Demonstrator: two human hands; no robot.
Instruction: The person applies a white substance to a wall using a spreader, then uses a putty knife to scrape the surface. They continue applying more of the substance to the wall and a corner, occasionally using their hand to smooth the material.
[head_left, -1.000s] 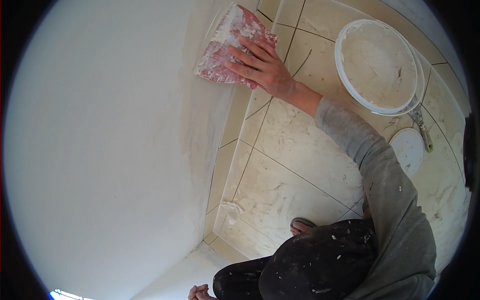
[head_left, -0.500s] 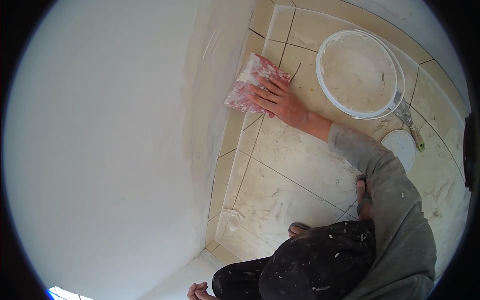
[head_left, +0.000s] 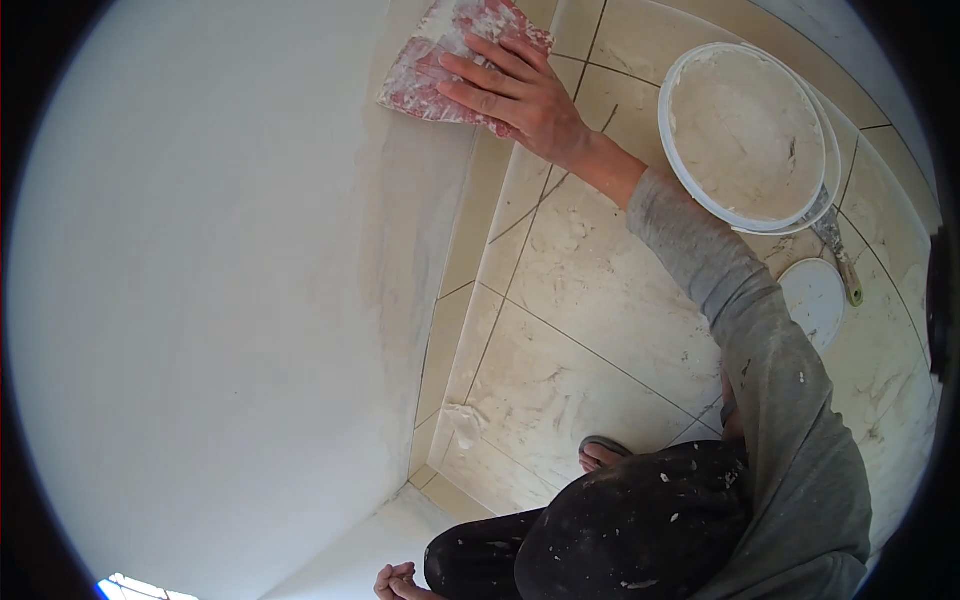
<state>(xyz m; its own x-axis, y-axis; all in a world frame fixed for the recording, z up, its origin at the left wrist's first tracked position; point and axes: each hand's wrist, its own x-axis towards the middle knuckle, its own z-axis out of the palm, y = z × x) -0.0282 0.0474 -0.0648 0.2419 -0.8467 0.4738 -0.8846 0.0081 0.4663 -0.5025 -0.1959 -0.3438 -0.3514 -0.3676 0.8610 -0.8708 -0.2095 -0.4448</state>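
Observation:
A red flexible sheet (head_left: pixel 425 85), smeared with white, lies against the lower white wall (head_left: pixel 230 250) and reaches the tiled skirting. My right hand (head_left: pixel 535 105) presses it there, fingers slightly spread and laid along its face; the thumb is hidden. Under the sheet, a darker, greyish band of wall coating runs down beside the skirting. At the bottom of the view, my left hand (head_left: pixel 398 582) is closed next to my left knee, its fingers curled and nothing showing in them.
To the right stands a white bucket (head_left: pixel 680 165) with pale residue inside. Beside it are a dirty scraper (head_left: pixel 840 255) and a round white lid (head_left: pixel 812 300). A whitish scrap (head_left: pixel 465 425) lies on the tiled floor (head_left: pixel 560 390) near the wall corner. My sandalled foot (head_left: pixel 600 455) is close by.
My right hand has slid the red sheet up and left in the view, off the skirting area and onto the wall. The left hand stays at the knee.

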